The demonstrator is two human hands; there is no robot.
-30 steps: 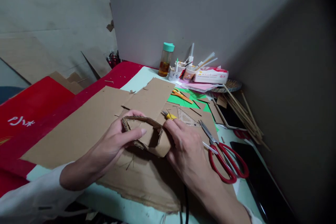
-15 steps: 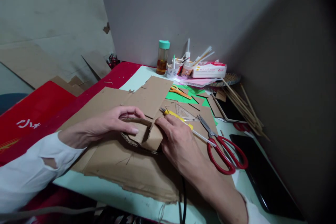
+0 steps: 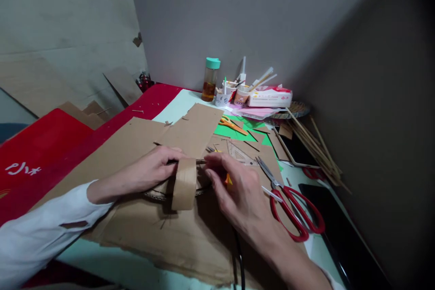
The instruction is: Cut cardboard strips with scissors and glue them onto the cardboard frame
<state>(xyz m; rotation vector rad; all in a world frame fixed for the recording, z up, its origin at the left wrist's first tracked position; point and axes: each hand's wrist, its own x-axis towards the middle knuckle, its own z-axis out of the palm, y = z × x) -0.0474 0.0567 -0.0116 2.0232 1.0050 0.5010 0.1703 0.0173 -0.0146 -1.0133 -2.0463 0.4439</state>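
My left hand [image 3: 154, 170] lies curled over a small folded cardboard piece [image 3: 184, 183], pressing it onto the big cardboard sheet [image 3: 132, 145]. The piece stands up as a bent strip between my two hands. My right hand [image 3: 234, 186] pinches the strip's right side with its fingertips, and a yellow-orange tool [image 3: 227, 179] shows beneath its fingers. A thin stick runs across the top of the strip between both hands. A black cable [image 3: 239, 258] runs out from under my right wrist.
Red-handled scissors [image 3: 292, 210] lie right of my right hand. A clear set square [image 3: 239, 153], orange scissors [image 3: 232, 123] and green paper [image 3: 234, 131] lie behind. A bottle with a teal cap [image 3: 210, 79], cups of sticks, a tissue pack [image 3: 270, 97] and bamboo skewers [image 3: 314, 145] line the wall.
The cardboard piece has been turned and stood up as a narrow bent strip. My left hand moved flat onto it, and my right hand shifted to pinch its right edge.
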